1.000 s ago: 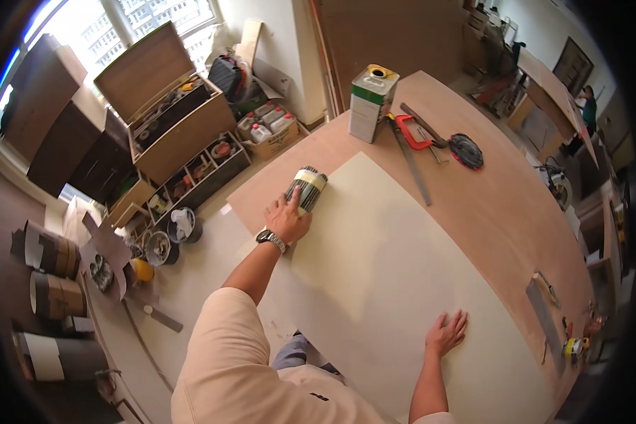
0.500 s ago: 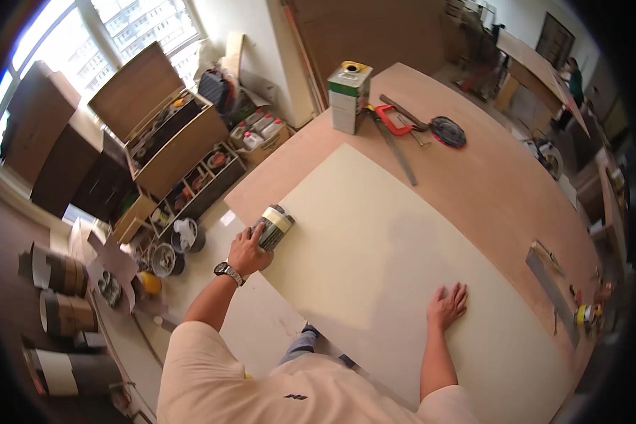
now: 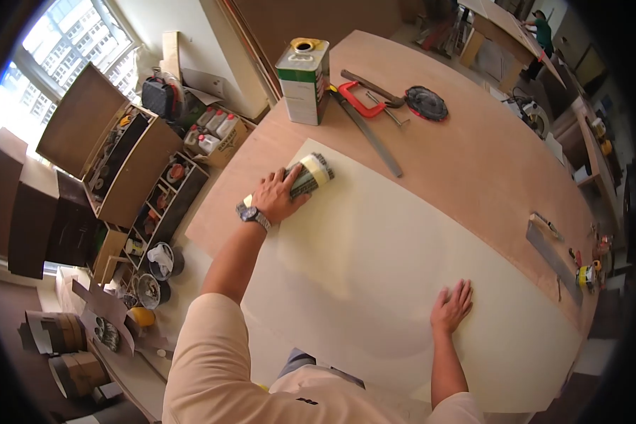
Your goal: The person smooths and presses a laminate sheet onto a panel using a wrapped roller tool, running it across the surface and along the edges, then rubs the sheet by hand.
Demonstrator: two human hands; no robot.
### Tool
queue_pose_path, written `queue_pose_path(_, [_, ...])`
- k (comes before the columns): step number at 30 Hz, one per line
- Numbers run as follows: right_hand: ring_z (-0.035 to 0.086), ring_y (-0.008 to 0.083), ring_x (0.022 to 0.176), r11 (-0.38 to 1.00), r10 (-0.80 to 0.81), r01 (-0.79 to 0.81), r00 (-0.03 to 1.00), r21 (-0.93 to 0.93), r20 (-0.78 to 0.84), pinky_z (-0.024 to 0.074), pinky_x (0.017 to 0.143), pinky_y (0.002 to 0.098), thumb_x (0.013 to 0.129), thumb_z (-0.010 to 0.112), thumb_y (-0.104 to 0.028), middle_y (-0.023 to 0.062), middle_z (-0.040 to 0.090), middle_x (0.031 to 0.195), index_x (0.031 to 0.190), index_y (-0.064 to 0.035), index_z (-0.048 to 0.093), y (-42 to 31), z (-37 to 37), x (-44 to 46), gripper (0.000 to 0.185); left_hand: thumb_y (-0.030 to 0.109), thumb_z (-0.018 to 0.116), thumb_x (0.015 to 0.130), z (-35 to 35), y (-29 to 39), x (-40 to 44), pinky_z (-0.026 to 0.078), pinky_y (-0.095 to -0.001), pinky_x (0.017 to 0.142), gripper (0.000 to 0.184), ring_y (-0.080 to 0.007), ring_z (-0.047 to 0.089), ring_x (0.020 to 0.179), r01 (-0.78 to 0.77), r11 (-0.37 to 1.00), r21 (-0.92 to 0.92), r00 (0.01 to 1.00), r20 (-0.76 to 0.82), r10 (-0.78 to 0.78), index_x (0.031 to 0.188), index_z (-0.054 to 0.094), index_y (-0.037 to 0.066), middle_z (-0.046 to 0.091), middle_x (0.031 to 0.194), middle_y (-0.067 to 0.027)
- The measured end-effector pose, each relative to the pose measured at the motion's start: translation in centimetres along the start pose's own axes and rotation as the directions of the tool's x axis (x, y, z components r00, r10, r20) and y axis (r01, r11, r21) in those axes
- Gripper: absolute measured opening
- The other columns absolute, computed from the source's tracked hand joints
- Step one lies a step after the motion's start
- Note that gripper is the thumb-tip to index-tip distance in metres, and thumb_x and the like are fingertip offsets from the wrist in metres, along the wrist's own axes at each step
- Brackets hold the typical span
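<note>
Now, even, level pressure seems best on dark ribbed cylinder with pale-yellow band (image 3: pixel 314 174), while right hand (image 3: pixel 451 309), fingers released and flat, braces broad, smooth cream sheet (image 3: pixel 385 244). Left hand (image 3: pixel 276 198) grasps cylinder from above; it lies atop sheet, beneath spread fingers, banded end jutting past fingertips.

We see smooth, matt pale sheeting (image 3: pixel 374 283) over a brownish wood board (image 3: pixel 487 169), a metal can (image 3: pixel 303 92) with slight gloss, and a glossy red clamp (image 3: pixel 359 102).
</note>
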State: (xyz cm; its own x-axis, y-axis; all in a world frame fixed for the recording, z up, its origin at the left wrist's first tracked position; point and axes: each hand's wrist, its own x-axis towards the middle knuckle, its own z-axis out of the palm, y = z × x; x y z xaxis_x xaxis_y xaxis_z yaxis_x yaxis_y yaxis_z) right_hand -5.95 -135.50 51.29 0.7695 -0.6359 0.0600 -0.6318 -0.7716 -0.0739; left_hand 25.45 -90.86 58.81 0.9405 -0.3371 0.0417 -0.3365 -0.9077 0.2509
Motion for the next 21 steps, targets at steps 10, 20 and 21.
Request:
queue_pose_path(10, [0.029, 0.0343, 0.156, 1.0, 0.001, -0.001, 1.0, 0.019, 0.013, 0.022, 0.126, 0.0579, 0.106, 0.05, -0.045, 0.012, 0.033, 0.17, 0.157, -0.0064, 0.046, 0.2, -0.9, 0.2, 0.063, 0.055, 0.069, 0.09, 1.5, 0.9, 11.1, 0.046, -0.051, 0.105, 0.085, -0.038, 0.057, 0.127, -0.053, 0.998, 0.039, 0.998, -0.033, 0.054, 0.162, 0.039, 0.02, 0.058, 0.141, -0.0166])
queue_pose_path(20, [0.03, 0.0282, 0.156, 1.0, 0.021, -0.021, 1.0, 0.016, 0.008, 0.0231, 0.126, 0.0552, 0.106, 0.049, -0.05, 0.0069, 0.034, 0.17, 0.158, -0.01, 0.046, -0.2, -0.5, 0.7, 0.065, 0.058, 0.069, 0.089, 0.1, -1.3, -2.8, 0.041, -0.0513, 0.11, 0.09, -0.0377, 0.053, 0.134, -0.119, 0.99, 0.079, 0.992, 0.063, 0.114, 0.164, 0.036, 0.022, 0.054, 0.147, -0.0178])
queue_pose_path(21, [0.03, 0.0277, 0.156, 1.0, 0.017, -0.017, 1.0, 0.006, 0.006, 0.0233, 0.126, 0.0549, 0.106, 0.048, -0.051, 0.0063, 0.034, 0.17, 0.158, -0.0104, 0.046, 0.1, -0.4, 0.6, 0.065, 0.058, 0.07, 0.088, 0.5, -2.0, -5.0, 0.042, -0.0509, 0.11, 0.09, -0.0379, 0.053, 0.133, -0.145, 0.985, 0.096, 0.989, 0.035, 0.142, 0.163, 0.037, 0.02, 0.054, 0.147, -0.0184])
